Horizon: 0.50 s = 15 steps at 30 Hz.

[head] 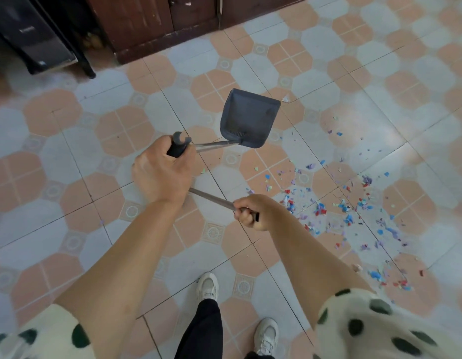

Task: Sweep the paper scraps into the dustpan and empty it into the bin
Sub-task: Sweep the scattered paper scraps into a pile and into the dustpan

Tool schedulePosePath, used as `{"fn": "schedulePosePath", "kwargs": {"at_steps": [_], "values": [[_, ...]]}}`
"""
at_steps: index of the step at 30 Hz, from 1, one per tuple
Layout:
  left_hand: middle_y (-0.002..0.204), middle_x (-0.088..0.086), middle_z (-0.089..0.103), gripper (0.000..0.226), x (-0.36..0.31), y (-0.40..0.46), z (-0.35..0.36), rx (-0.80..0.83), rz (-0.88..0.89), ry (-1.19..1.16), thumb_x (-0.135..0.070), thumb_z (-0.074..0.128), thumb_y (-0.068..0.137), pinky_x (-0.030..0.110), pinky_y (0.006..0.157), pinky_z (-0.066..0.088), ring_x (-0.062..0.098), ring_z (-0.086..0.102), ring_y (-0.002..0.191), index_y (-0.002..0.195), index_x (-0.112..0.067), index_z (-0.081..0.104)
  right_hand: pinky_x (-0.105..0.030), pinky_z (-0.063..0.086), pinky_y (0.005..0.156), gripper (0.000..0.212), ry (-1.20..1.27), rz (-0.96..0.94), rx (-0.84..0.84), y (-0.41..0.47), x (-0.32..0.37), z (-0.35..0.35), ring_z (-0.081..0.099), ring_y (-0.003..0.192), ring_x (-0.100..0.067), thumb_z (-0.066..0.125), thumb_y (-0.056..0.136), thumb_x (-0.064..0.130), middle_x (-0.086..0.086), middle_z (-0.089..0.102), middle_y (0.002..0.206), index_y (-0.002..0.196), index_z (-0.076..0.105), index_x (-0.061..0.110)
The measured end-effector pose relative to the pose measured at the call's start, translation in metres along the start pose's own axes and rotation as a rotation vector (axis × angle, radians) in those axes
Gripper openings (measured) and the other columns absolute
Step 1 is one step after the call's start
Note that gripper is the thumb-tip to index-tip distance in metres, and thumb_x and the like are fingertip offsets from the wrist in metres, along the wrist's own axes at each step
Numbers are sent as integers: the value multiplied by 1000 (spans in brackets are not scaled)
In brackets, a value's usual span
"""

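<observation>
Scraps [328, 203] are lying featherlight on the floor [95, 177]; your left hand [160, 174] is gripping the dustpan [246, 117] handle, your right hand [250, 211] clutching a thin metal shaft [211, 198].

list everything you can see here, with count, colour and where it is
dustpan: one, dark grey, on a long metal handle gripped by the left hand, pan near the floor at upper centre
second metal handle: one, silver, runs from under the left hand to the right hand; its lower end is hidden
paper scraps: many, blue, red, purple and pale green, scattered on the floor at right
floor: tiled, peach and pale grey
cabinet: one, dark brown wood, top centre
black unit: one, top left
shoes: two, white, bottom centre
sleeves: two, cream with dark green dots, bottom corners
left hand: grips the dustpan's black grip
right hand: grips the second handle
</observation>
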<state>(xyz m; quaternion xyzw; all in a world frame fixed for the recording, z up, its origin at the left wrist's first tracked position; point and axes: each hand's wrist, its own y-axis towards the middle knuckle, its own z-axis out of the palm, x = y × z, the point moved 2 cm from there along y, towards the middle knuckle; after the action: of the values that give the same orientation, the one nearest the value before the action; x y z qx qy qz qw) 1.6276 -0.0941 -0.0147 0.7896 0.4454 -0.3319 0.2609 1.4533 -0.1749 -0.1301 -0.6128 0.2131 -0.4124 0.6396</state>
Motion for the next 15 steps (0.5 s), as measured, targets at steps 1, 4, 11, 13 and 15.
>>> {"fn": "schedulePosePath", "kwargs": {"at_steps": [1,4,11,13,15], "values": [[66,10,67,35,1,-4,0,-6,4,-18,-43,59,75,45,60,51,35,60,66,69,-9,64,-11,27,28,14,12,7,-3,6,4,2,33,25,-4,43,97,3,-9,45,65,85,49,1],[68,10,68,35,4,-20,-4,-26,-11,-67,-44,59,72,47,62,52,35,62,69,66,-9,62,-10,29,28,16,95,2,-22,12,5,-19,33,25,-4,39,100,7,-7,43,66,88,48,1],[62,6,60,29,-6,-87,-19,-78,-44,-17,-36,63,78,42,60,50,36,58,68,65,-10,58,-12,25,25,18,143,-11,-169,-34,-55,-136,29,22,-5,33,102,9,-2,36,56,88,43,6],[64,3,63,30,-8,-102,-24,-96,-75,-23,-39,62,78,43,64,52,34,60,71,70,-10,63,-13,25,25,17,113,10,-243,-49,-74,-166,28,22,-5,36,102,8,-2,35,55,87,45,5],[74,3,70,29,-13,-116,-28,-111,-99,-37,-40,61,78,41,69,53,30,63,74,76,-11,68,-11,25,25,13,91,26,-300,-63,-89,-186,28,22,-6,38,101,8,-2,35,58,94,46,1]]}}
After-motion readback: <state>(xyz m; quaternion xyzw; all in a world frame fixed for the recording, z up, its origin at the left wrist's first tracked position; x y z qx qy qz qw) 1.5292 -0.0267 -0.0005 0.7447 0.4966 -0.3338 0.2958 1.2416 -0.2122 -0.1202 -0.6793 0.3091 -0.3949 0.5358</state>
